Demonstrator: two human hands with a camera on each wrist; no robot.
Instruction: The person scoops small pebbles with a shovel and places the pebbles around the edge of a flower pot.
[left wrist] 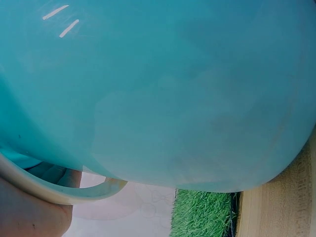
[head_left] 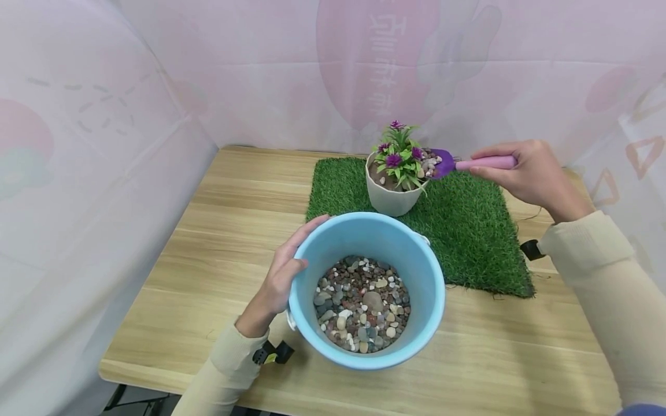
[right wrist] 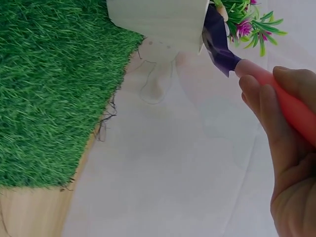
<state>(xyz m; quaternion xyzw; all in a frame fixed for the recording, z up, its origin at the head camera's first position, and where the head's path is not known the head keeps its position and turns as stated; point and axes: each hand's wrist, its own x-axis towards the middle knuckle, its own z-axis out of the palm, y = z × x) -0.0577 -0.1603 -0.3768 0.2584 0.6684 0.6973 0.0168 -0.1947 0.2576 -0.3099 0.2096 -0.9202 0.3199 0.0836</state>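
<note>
Right hand point(head_left: 538, 173) grips a trowel point(head_left: 444, 164) of pebbles point(head_left: 429, 164) at the flowerpot point(head_left: 392, 201) rim, on green turf point(head_left: 478, 237) | left hand point(head_left: 281, 276) clasps the blue bucket point(head_left: 424, 277) | apparent step: dressing the pot | next likely calls for a gentle tilt

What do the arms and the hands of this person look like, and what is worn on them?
The sleeves are long and cream, with banded cuffs. The left hand and right hand are bare, without gloves. A small black wrist camera with a yellow-green mark sits at the left cuff; a black piece shows at the right cuff.
</note>
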